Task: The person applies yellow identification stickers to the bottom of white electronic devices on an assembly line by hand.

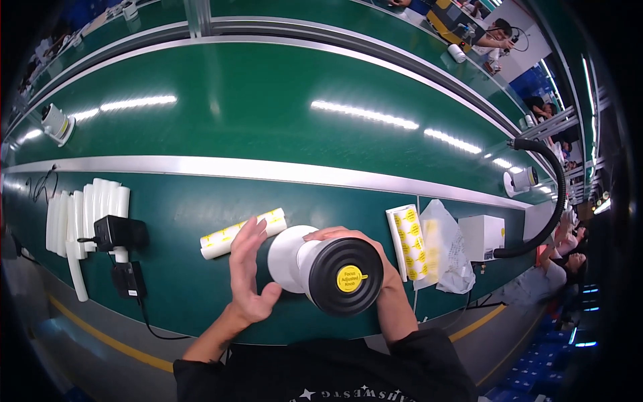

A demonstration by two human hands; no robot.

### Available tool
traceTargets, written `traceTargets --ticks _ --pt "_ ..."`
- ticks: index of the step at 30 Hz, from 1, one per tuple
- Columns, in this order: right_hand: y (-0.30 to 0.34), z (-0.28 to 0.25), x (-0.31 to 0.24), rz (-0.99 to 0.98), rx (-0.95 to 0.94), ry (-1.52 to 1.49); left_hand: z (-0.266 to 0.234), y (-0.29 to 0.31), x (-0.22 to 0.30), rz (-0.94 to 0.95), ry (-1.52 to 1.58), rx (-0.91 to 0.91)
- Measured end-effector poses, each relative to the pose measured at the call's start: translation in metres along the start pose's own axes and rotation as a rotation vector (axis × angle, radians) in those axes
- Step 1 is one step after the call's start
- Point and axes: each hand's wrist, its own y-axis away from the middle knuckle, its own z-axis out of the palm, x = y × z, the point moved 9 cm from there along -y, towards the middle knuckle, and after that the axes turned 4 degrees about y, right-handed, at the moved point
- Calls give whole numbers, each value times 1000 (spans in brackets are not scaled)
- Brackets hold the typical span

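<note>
A white cylindrical device [305, 262] is tilted up in front of me. It has a wide white round base and a black ribbed end cap. A round yellow sticker [349, 279] sits at the middle of the cap. My right hand [365, 242] is wrapped round the device's far right side, with some fingers hidden behind it. To the left, my left hand [250, 278] is raised beside the base with fingers stretched and thumb apart, holding nothing. A roll of yellow-printed stickers [216, 248] lies on the table just behind that hand.
On the left are several white tubes [100, 201], a black power adapter [122, 232] and a black box with a cable [128, 280]. Sticker sheets [407, 242], a clear plastic bag [445, 258], a white box [482, 236] and a black hose [557, 181] are right. Similar devices stand on the green conveyor [254, 87].
</note>
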Motion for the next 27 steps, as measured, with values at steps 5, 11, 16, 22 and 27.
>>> traceTargets --ticks 5,11,16,22,27 --pt "-6 -4 -22 -122 51 97 15 -16 75 384 -319 -68" --pt "-11 -1 -36 -184 91 285 61 -34 95 406 -832 -393" --pt "-9 -1 -37 -192 121 380 66 -31 86 388 -901 -399" --pt "-3 -5 -32 -176 174 358 42 -32 80 394 -626 -220" --pt "6 -18 -27 -265 310 157 10 -18 -6 -258 237 73"
